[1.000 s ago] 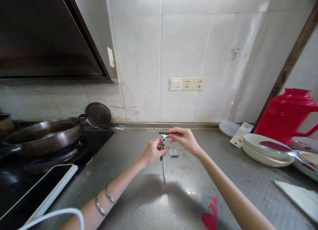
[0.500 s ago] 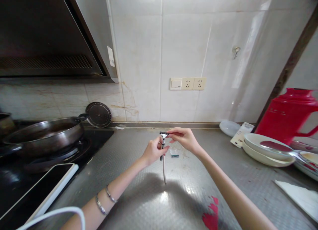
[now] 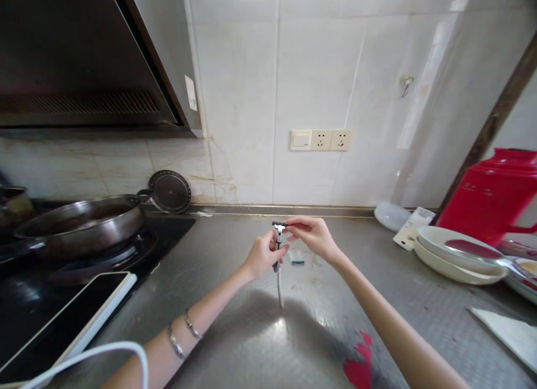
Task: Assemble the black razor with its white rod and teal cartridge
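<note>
Above a steel counter (image 3: pixel 235 344) my left hand (image 3: pixel 262 256) is closed round the handle of a razor (image 3: pixel 278 249), which points up with its long thin handle hanging down below the fist. My right hand (image 3: pixel 312 236) pinches the dark razor head at the top with thumb and fingers. A small greenish cartridge piece (image 3: pixel 296 257) lies on the counter just behind my hands. Two bracelets sit on my left forearm.
A dark pan (image 3: pixel 79 224) sits on the stove at left, a phone (image 3: pixel 62 319) lies at its front and a white cable (image 3: pixel 92 356) runs near the bottom edge. Stacked plates (image 3: pixel 457 257) and a red jug (image 3: pixel 493 196) stand at right. A red stain (image 3: pixel 361 364) marks the counter.
My hands and the razor hold the same pose. The view has shifted slightly, so everything sits a little to the right.
</note>
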Action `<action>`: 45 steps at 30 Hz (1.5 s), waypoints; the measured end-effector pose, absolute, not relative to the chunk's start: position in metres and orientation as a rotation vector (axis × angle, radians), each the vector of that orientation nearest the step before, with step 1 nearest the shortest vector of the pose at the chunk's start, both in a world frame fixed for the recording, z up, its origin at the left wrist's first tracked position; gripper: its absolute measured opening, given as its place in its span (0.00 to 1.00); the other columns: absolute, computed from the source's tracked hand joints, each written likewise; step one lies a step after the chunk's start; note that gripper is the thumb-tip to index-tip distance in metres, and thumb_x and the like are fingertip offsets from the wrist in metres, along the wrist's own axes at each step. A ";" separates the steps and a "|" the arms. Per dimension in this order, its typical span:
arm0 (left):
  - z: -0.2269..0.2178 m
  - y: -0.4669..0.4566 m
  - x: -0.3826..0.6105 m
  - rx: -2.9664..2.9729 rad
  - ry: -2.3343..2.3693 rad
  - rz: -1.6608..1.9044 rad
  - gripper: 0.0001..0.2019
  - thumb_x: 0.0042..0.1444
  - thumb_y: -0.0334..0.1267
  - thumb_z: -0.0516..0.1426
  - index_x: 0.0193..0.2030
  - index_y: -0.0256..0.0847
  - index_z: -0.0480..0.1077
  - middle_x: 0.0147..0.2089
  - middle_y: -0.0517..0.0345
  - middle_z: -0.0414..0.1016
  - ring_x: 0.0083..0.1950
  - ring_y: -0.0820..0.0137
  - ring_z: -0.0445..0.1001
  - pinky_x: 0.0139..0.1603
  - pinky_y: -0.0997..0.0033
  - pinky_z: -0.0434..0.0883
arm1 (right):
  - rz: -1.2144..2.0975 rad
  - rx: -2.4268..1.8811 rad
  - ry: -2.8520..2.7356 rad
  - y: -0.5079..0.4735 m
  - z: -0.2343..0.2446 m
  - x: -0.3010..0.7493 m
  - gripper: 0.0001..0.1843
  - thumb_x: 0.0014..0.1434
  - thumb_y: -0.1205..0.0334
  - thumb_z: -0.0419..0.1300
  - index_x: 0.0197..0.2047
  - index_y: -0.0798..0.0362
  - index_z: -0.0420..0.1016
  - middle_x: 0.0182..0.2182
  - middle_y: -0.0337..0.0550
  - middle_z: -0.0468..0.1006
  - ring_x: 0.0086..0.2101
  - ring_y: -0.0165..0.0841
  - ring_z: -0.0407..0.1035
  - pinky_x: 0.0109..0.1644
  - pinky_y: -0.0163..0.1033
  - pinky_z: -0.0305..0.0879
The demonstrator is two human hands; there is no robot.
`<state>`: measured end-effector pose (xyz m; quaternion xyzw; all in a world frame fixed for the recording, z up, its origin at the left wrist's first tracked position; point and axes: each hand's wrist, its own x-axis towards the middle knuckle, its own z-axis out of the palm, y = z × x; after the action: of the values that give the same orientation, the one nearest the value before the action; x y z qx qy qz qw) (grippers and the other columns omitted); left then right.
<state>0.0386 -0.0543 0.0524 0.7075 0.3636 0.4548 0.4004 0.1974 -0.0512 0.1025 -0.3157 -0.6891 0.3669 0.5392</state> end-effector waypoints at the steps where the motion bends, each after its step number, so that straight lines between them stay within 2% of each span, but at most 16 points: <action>1: 0.052 -0.054 0.039 1.779 0.926 1.155 0.14 0.50 0.45 0.57 0.32 0.40 0.57 0.17 0.68 0.66 0.16 0.74 0.68 0.15 0.79 0.63 | 0.864 -0.753 -1.636 -0.051 0.102 0.197 0.10 0.47 0.59 0.62 0.33 0.54 0.77 0.29 0.44 0.79 0.32 0.37 0.74 0.31 0.38 0.74; 7: 0.048 -0.055 0.044 1.747 0.948 1.198 0.14 0.50 0.45 0.57 0.29 0.41 0.55 0.16 0.68 0.65 0.15 0.75 0.67 0.14 0.80 0.62 | 0.842 -0.754 -1.622 -0.050 0.099 0.194 0.08 0.47 0.59 0.62 0.31 0.53 0.77 0.29 0.43 0.78 0.31 0.35 0.74 0.31 0.38 0.74; 20: 0.053 -0.061 0.049 1.670 1.000 1.197 0.13 0.50 0.45 0.56 0.31 0.40 0.57 0.16 0.67 0.66 0.15 0.74 0.68 0.13 0.80 0.62 | 0.853 -0.736 -1.598 -0.051 0.096 0.191 0.08 0.48 0.58 0.61 0.32 0.53 0.75 0.30 0.42 0.77 0.28 0.33 0.73 0.31 0.37 0.75; 30: 0.063 -0.058 0.040 1.710 0.914 1.079 0.18 0.49 0.44 0.58 0.43 0.37 0.62 0.19 0.65 0.68 0.18 0.73 0.70 0.15 0.78 0.66 | 0.854 -0.746 -1.665 -0.049 0.100 0.199 0.14 0.50 0.56 0.61 0.38 0.53 0.77 0.34 0.45 0.79 0.34 0.37 0.74 0.30 0.38 0.74; 34: 0.069 -0.055 0.036 1.684 0.871 0.949 0.13 0.47 0.39 0.60 0.38 0.36 0.65 0.25 0.61 0.71 0.24 0.71 0.74 0.19 0.79 0.66 | 0.771 -0.806 -1.711 -0.047 0.104 0.209 0.18 0.49 0.55 0.62 0.44 0.52 0.76 0.42 0.47 0.78 0.37 0.38 0.74 0.36 0.40 0.74; 36: 0.071 -0.051 0.033 1.654 0.863 0.947 0.10 0.49 0.39 0.59 0.35 0.35 0.66 0.27 0.59 0.72 0.29 0.70 0.75 0.21 0.79 0.66 | 0.756 -0.840 -1.680 -0.046 0.107 0.213 0.19 0.49 0.54 0.62 0.44 0.53 0.76 0.43 0.48 0.77 0.37 0.38 0.74 0.35 0.40 0.74; 39: 0.073 -0.044 0.028 1.535 0.848 0.988 0.12 0.52 0.39 0.57 0.40 0.36 0.65 0.34 0.53 0.75 0.34 0.67 0.77 0.26 0.76 0.68 | 0.770 -0.897 -1.599 -0.045 0.110 0.216 0.20 0.50 0.52 0.60 0.43 0.55 0.75 0.38 0.49 0.78 0.33 0.37 0.74 0.28 0.36 0.72; 42: 0.077 -0.041 0.021 1.446 0.860 1.037 0.14 0.54 0.37 0.56 0.47 0.37 0.63 0.44 0.48 0.75 0.42 0.66 0.76 0.36 0.72 0.70 | 0.764 -0.970 -1.568 -0.045 0.111 0.215 0.19 0.50 0.50 0.60 0.39 0.57 0.75 0.32 0.47 0.78 0.29 0.34 0.74 0.23 0.33 0.69; 45: 0.084 -0.040 0.014 1.400 0.897 1.046 0.15 0.55 0.36 0.55 0.50 0.37 0.63 0.48 0.47 0.74 0.49 0.66 0.72 0.46 0.67 0.68 | 0.819 -1.059 -1.687 -0.045 0.106 0.209 0.17 0.51 0.50 0.59 0.34 0.57 0.73 0.28 0.46 0.77 0.25 0.31 0.72 0.21 0.30 0.66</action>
<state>0.0141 -0.0403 0.0844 0.5928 0.3797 0.4428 0.5553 0.2089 -0.0451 0.1063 -0.4329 -0.6898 0.3346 0.4741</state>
